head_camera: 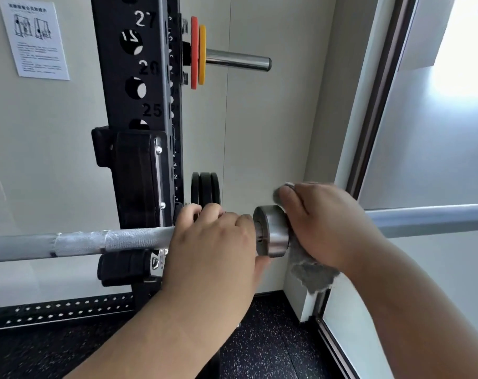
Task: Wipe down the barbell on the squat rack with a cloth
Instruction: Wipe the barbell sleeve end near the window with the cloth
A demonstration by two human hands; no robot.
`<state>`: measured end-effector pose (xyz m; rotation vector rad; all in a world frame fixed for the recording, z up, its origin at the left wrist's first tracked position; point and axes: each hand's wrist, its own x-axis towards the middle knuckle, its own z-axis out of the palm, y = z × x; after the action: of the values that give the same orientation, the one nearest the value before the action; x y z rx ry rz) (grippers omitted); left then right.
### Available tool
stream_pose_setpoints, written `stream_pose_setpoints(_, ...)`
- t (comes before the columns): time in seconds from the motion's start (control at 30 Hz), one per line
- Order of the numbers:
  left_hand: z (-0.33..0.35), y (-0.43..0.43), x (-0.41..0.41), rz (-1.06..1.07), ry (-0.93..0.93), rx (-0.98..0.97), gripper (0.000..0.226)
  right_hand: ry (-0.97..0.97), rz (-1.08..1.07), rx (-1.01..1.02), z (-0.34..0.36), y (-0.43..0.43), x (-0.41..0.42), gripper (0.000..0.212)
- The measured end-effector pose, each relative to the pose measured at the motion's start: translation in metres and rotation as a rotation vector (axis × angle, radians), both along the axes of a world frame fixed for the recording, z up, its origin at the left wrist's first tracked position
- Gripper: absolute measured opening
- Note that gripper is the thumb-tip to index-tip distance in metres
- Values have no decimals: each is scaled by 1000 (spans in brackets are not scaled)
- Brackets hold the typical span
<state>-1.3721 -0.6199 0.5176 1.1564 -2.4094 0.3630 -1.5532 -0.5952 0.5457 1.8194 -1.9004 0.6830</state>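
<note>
A pale wall with a taped-up instruction sheet point(33, 36) backs a black squat rack point(139, 110), its upright numbered beside each hole, and speckled rubber floor point(265, 346) runs below to a window frame on the right. The barbell point(82, 243) lies across the rack's hook, its knurled shaft running off to the left and its smooth sleeve point(429, 218) reaching right toward the glass. The left hand point(213, 247) is clenched around the shaft just inside the steel collar point(270, 231), apparently steadying the bar. The right hand point(322, 222) is closed on a grey cloth point(311, 272), pressing it around the sleeve right against the collar's outer face, with a loose tail hanging below. Judging by this, the wipe is at the collar and inner sleeve; whether the shaft is already cleaned cannot be told, since no sheen or dust shows either way. The bare length of sleeve to the right looks untouched by the cloth at this moment and probably remains. Spare plates point(198, 56) on storage pegs play no part.
</note>
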Motion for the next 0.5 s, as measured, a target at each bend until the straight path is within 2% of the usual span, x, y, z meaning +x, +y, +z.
stream_pose_setpoints(0.1,8,1,0,36,-21,10,60,-44,156,-12,-8,-6,24,52)
stream_pose_setpoints(0.17,9,-1,1,42,-18,-8,67,-73,186,-21,-13,-2,19,58)
stream_pose_setpoints(0.23,7,-3,1,41,-18,2,72,-39,115,-37,-16,9,1,58)
stream_pose_setpoints(0.33,3,-5,3,43,-12,-7,69,-7,-82,-51,-12,12,-14,51)
stream_pose_setpoints(0.43,3,-4,3,49,-14,6,64,-111,75,-79,-10,0,6,52)
stream_pose_setpoints(0.5,5,-2,3,60,7,2,67,-94,183,-85,-14,-2,21,53)
